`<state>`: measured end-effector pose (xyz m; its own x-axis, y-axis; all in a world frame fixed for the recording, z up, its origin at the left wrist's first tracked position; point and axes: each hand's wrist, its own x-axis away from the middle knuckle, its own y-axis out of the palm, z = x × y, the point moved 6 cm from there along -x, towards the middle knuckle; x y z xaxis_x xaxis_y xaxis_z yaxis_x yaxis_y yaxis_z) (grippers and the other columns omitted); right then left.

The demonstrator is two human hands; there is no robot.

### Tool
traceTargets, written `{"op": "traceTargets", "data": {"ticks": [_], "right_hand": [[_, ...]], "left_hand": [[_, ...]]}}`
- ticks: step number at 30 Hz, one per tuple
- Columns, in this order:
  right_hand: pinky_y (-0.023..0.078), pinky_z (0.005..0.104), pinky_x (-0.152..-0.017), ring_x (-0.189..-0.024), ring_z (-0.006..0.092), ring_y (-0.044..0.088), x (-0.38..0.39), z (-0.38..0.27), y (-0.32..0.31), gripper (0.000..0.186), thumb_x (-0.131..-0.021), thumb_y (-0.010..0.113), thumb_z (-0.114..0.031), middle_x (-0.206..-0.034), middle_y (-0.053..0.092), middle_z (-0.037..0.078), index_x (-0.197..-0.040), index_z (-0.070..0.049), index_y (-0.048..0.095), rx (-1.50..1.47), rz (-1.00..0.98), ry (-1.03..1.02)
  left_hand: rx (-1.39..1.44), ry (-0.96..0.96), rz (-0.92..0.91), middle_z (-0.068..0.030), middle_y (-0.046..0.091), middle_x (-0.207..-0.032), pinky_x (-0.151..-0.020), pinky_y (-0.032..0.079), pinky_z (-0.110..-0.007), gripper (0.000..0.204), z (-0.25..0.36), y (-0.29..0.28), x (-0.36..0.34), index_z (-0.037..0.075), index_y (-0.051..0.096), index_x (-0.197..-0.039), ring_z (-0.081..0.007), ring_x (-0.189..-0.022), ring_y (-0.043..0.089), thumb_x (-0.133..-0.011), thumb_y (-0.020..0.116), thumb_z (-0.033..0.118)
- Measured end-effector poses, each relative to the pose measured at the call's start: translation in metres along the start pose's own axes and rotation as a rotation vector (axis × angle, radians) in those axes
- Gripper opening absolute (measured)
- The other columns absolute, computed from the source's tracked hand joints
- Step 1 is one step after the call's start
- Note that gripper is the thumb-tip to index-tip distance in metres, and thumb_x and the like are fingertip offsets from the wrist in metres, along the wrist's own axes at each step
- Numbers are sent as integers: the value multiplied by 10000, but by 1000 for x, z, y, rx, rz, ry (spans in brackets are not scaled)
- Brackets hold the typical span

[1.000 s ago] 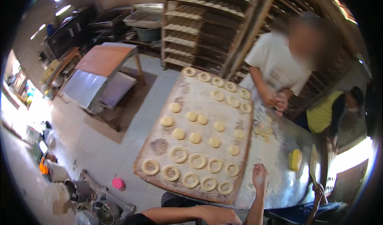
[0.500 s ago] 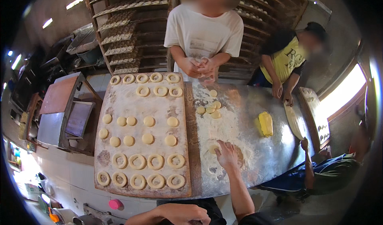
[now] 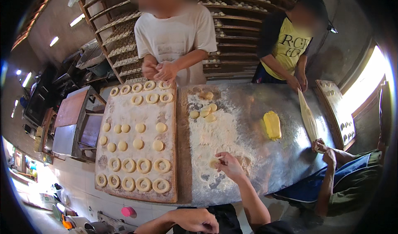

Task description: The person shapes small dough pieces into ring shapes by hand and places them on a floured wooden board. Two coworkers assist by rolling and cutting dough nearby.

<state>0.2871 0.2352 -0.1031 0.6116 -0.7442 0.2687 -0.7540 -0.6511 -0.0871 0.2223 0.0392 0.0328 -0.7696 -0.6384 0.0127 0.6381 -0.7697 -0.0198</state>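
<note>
At the floured part of the metal table, my right hand (image 3: 230, 167) has its fingers bent and drawn together at the edge of a round dough piece (image 3: 214, 163). My left hand (image 3: 195, 220) hangs low by the near table edge with curled fingers; its palm is hidden, so I cannot make out anything inside it. Beyond my right hand, several flat dough rounds (image 3: 205, 113) lie together in the flour. To the left, a floured wooden board (image 3: 137, 156) carries rows of dough rings (image 3: 162, 165) and small dough rounds (image 3: 138, 144).
A yellow block (image 3: 272, 125) sits on the metal table (image 3: 257, 101). Across from me stands a person in a white shirt (image 3: 176, 37), hands together. At the right, two people hold a long dough strip (image 3: 306, 113) beside another board (image 3: 336, 109). Loaded racks (image 3: 236, 22) stand behind.
My right hand has gone from lying over the dough round to gripping its edge with bent fingers. The view has shifted, and the person at the right has both hands at the strip's end.
</note>
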Motion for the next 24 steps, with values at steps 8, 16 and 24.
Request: {"op": "traceTargets", "data": {"ticks": [8, 16, 24], "right_hand": [[578, 296, -823, -925, 168, 701, 60, -26, -18, 313, -937, 719, -77, -1050, 711, 111, -1190, 72, 613, -411, -59, 85], [550, 303, -818, -888, 139, 708, 74, -48, -32, 269, -871, 772, -131, -947, 756, 100, -1105, -12, 711, 157, -44, -15], [491, 398, -973, -1073, 351, 662, 45, -47, -5, 702, -780, 823, -187, -1057, 693, 164, -1382, -31, 499, 732, 279, -303]], "left_hand": [[-113, -242, 1342, -144, 745, -1010, -814, 573, -321, 291, -38, -71, -22, -3, 689, -1164, -211, -919, 735, -961, 711, 204], [-73, -167, 1279, -151, 733, -1046, -843, 587, -309, 284, -52, -70, -31, -8, 705, -1129, -213, -957, 744, -908, 770, 158], [-460, -354, 1245, -135, 682, -963, -779, 568, -376, 300, -48, -72, -38, -24, 639, -1095, -280, -906, 690, -812, 738, -27]]}}
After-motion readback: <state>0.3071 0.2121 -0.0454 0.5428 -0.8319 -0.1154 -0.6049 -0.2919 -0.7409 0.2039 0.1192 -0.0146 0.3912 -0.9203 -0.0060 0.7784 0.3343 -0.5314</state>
